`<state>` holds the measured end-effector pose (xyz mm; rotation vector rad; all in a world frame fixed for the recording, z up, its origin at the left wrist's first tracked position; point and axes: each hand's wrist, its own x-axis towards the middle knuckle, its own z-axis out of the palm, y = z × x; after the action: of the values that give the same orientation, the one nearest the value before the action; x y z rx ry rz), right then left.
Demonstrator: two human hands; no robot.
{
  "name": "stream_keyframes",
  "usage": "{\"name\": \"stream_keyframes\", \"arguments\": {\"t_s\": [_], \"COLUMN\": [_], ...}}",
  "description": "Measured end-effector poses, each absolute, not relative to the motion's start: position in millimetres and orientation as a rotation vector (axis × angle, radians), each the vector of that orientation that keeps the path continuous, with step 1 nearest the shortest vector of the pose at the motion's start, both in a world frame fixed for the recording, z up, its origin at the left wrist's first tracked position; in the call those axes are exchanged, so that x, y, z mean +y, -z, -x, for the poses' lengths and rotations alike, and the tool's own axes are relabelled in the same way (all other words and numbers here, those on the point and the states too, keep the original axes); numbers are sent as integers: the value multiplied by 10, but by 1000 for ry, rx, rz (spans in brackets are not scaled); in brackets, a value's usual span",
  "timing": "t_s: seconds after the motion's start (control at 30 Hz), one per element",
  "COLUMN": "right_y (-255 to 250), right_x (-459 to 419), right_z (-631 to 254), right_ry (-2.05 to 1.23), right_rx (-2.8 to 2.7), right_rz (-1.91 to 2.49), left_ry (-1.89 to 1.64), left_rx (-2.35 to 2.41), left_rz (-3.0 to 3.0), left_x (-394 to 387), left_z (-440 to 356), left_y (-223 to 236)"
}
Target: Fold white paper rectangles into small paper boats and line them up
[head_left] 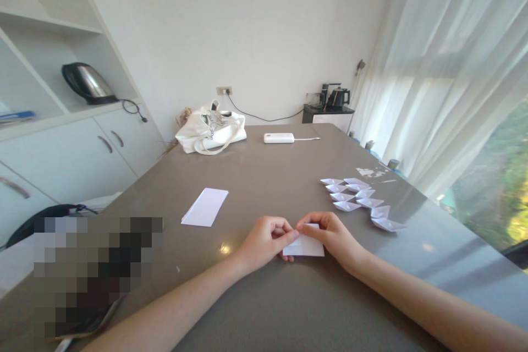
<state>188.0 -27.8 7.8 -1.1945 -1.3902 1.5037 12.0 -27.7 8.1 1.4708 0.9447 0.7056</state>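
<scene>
My left hand [266,239] and my right hand [330,234] meet over a small folded white paper [307,247] lying on the grey table [264,308]. Both hands have their fingers curled, pinching the paper's upper edge where the fingertips touch. To the right of my right hand lie several finished white paper boats [358,198] in a loose cluster. A stack of plain white sheets [205,207] rests to the left of my left hand, a short reach away.
A white handbag [210,132] and a white power bank [279,138] with a cable sit at the table's far end. Small paper scraps [371,172] lie beyond the boats. A kettle [87,83] stands on the left shelf; curtains hang on the right.
</scene>
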Motion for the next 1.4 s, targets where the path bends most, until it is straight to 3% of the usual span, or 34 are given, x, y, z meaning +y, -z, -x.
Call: {"name": "stream_keyframes", "arguments": {"t_s": [0.77,1.4], "right_y": [-97,-108], "right_x": [-273,-267], "right_z": [-1874,-1906], "right_ry": [-1412,-1326], "right_rx": [-1380,-1504], "right_rz": [1248,1192], "left_ry": [-665,-707], "left_rx": [1133,1024], "left_rz": [-1871,-1762], "left_x": [-285,-286], "left_z": [-86,-67], "left_y": [-171,-165]}}
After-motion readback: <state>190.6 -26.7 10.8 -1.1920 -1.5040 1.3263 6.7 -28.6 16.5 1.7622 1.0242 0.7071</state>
